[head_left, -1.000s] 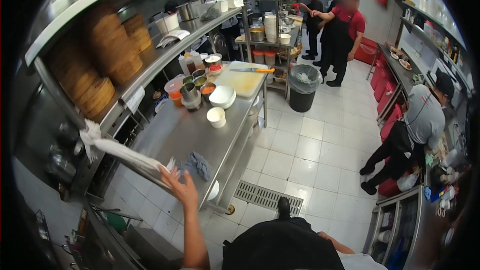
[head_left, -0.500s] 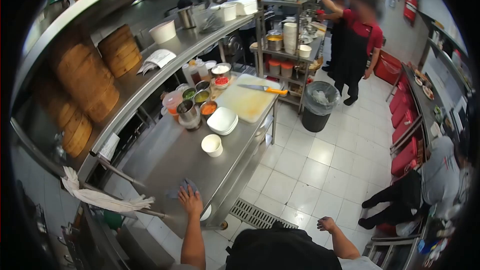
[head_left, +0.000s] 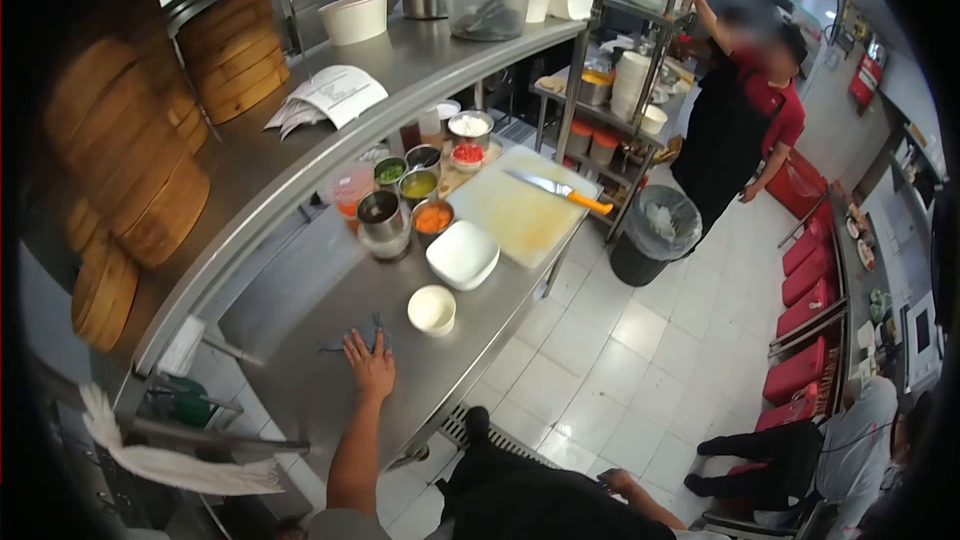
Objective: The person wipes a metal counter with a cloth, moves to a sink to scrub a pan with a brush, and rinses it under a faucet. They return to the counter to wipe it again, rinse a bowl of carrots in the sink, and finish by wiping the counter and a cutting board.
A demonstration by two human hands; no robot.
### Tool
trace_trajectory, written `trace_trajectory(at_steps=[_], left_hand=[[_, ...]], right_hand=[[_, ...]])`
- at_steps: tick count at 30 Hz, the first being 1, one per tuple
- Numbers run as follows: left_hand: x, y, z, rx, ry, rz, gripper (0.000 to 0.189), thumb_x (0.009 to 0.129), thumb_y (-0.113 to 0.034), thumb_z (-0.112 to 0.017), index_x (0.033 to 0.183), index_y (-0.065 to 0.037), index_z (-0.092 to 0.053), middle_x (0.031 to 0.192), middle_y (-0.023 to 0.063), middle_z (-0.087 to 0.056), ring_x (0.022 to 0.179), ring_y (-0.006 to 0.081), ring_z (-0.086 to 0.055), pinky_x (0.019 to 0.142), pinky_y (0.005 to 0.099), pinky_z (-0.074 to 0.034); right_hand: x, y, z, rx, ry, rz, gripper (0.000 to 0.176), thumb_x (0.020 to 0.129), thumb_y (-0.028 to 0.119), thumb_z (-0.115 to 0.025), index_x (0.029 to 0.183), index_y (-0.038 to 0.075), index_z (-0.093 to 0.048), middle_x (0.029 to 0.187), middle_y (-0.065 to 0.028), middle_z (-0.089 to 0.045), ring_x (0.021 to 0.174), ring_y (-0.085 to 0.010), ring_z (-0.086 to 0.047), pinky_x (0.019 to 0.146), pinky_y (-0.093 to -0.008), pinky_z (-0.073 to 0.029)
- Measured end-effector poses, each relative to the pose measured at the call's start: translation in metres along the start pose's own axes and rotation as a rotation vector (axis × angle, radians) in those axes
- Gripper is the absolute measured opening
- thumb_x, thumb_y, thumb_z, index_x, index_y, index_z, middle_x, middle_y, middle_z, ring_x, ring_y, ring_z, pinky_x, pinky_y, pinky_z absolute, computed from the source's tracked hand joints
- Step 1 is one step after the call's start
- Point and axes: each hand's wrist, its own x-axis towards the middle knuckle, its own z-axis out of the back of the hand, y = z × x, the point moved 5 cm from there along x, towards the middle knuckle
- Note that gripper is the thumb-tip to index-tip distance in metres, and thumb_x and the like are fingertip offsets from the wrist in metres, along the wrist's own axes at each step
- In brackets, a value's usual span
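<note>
My left hand lies flat on the steel table, fingers spread, pressing on a blue-grey cloth that is partly hidden beneath it. Just beyond stands a cream-coloured cup, and behind that a stack of white square bowls. A white cutting board carries an orange-handled knife. Beside the bowls, a metal cup of chopped orange food stands among several other ingredient containers. Low beside my body, over the floor, hangs my right hand, its fingers loosely curled and apart, with nothing visible in them.
Bamboo steamers and papers sit on the upper shelf. A white towel hangs at lower left. A trash bin stands past the table; a person in a black apron is behind it. Another person bends at right.
My left hand and the cloth have shifted forward on the table, nearer the cream cup. My view has moved closer over the table, and my right hand sits lower beside my body.
</note>
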Motion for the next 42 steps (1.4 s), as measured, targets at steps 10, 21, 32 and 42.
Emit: trace_trajectory(at_steps=[10,21,32,42], left_hand=[[0.135,-0.002,-0.019,0.002,0.045,0.012,0.054,0.096,-0.034,-0.047,0.146,-0.017,-0.040,0.150,0.0386,-0.014,0.139,0.0578,-0.008,0.114,0.0605,-0.006],[0.024,-0.006,-0.002,-0.067,-0.040,0.015,0.051,0.093,-0.025,-0.051,0.142,-0.013,-0.045,0.151,0.0324,-0.020,0.142,0.0497,-0.013,0.115,0.0580,-0.014],[-0.179,0.076,-0.004,0.525,0.210,0.354,0.044,0.096,-0.018,-0.039,0.132,0.005,-0.048,0.145,0.0214,-0.039,0.139,0.0393,-0.028,0.117,0.0504,-0.018],[-0.099,-0.231,-0.051,-0.674,0.152,-0.213,0.041,0.082,0.006,-0.047,0.120,0.003,-0.060,0.122,0.0231,-0.057,0.118,0.0388,-0.054,0.102,0.0399,-0.041]], right_hand=[[0.017,0.109,0.007,0.218,-0.179,0.049,0.034,0.093,0.020,-0.059,0.114,-0.007,-0.056,0.101,-0.0180,-0.069,0.085,-0.0268,-0.070,0.069,-0.0363,-0.058],[0.034,0.103,-0.006,-0.327,-0.001,0.029,0.032,0.091,0.028,-0.064,0.102,-0.002,-0.065,0.088,-0.0114,-0.071,0.073,-0.0176,-0.069,0.061,-0.0317,-0.058],[0.048,0.099,0.050,0.167,-0.105,0.222,0.033,0.092,0.026,-0.061,0.107,-0.004,-0.062,0.095,-0.0143,-0.069,0.081,-0.0219,-0.070,0.066,-0.0330,-0.058],[-0.016,-0.065,0.095,0.502,-0.312,0.060,0.028,0.091,0.024,-0.061,0.102,-0.002,-0.063,0.087,-0.0127,-0.069,0.072,-0.0223,-0.069,0.058,-0.0345,-0.057]])
